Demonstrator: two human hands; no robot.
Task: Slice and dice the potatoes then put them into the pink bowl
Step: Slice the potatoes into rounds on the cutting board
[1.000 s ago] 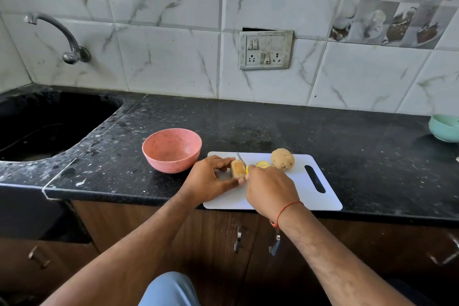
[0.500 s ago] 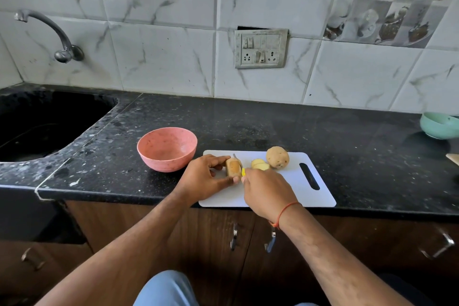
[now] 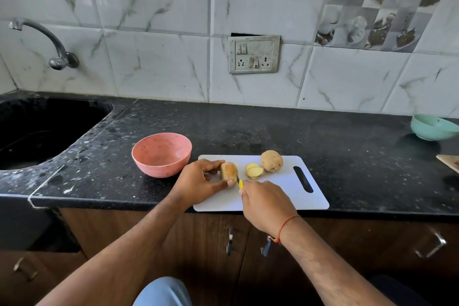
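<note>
A partly cut brown-skinned potato [image 3: 229, 171] lies on the left part of a white rectangular plastic cutting board [image 3: 285, 196] near the front edge of the black speckled stone surface [image 3: 248, 126]. The left hand [image 3: 198, 180] grips it, thumb at its near end and fingers curled over its far side. At the potato's 3 o'clock end a knife with a yellow handle [image 3: 240, 183] meets it; the right hand [image 3: 265, 204], a red thread at the wrist, is closed round that handle, and the blade is mostly hidden.

Just past the knife, at 3 o'clock from the held potato, lie a few pale yellow potato slices [image 3: 254, 170], overlapping, and touching or nearly touching them at 2 o'clock stands a whole round brown potato [image 3: 271, 161] at the board's far edge. The board's slot handle is at its right end.

At 9 o'clock from the board, just beside it, sits the round pink plastic bowl [image 3: 162, 154], with nothing visible in it. Far at 3 o'clock a mint-green bowl [image 3: 433, 127] sits at the frame's edge, with a wooden corner below it. A black sink [image 3: 44, 126] and metal tap [image 3: 49, 42] lie at 9 to 10 o'clock; a grey switch-and-socket plate [image 3: 253, 54] is on the marble-look wall tiles at 12. No writing is readable.

Compared with half a second ago, the slices now show clear of the right hand, which has drawn nearer the board's front edge.
</note>
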